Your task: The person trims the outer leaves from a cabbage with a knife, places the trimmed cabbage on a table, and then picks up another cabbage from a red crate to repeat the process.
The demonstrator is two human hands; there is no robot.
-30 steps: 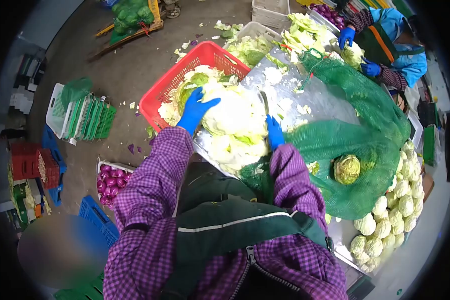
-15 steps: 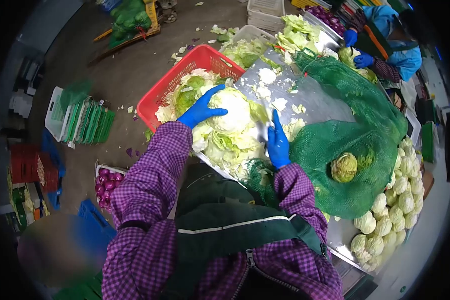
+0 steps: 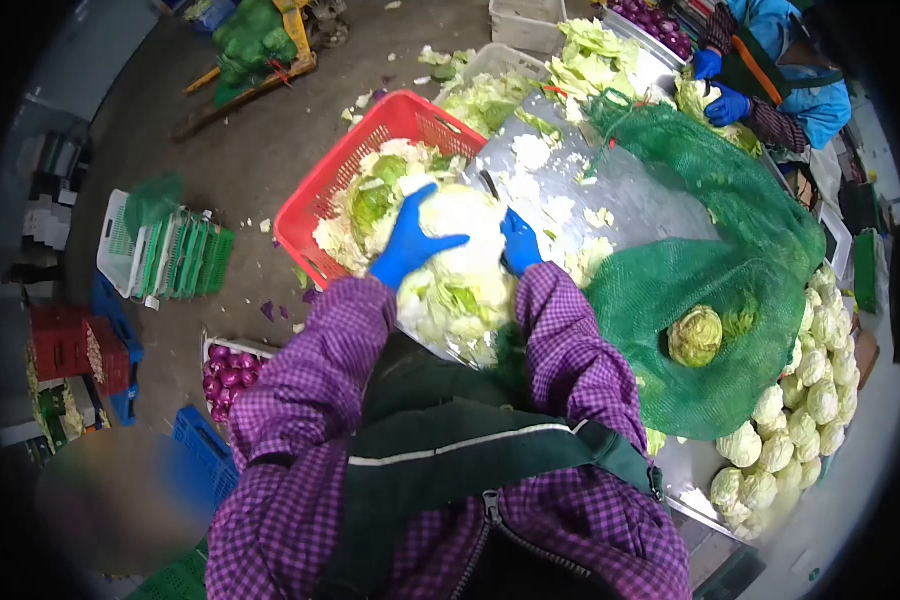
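A pale, trimmed cabbage [image 3: 470,215] sits over a pile of loose leaves [image 3: 460,305] at the near left corner of the metal table [image 3: 660,200]. My left hand [image 3: 410,243], in a blue glove, grips its left side with thumb and fingers spread around it. At the cabbage's right side is my right hand [image 3: 520,243], also gloved, its fingers curled closed. A thin dark piece that looks like a knife [image 3: 488,183] sticks out beyond those fingers; the rest of it is hidden.
A red basket [image 3: 310,205] of leaves and cabbage stands at the left. Green netting [image 3: 630,300] with one untrimmed cabbage [image 3: 695,336] covers the right side, beside stacked cabbages [image 3: 800,420]. A co-worker's gloved hands [image 3: 725,100] hold another cabbage at the far right.
My right hand has moved left and up, from apart over the table to the cabbage's right side, and its fingers have closed. My left hand stays on the cabbage.
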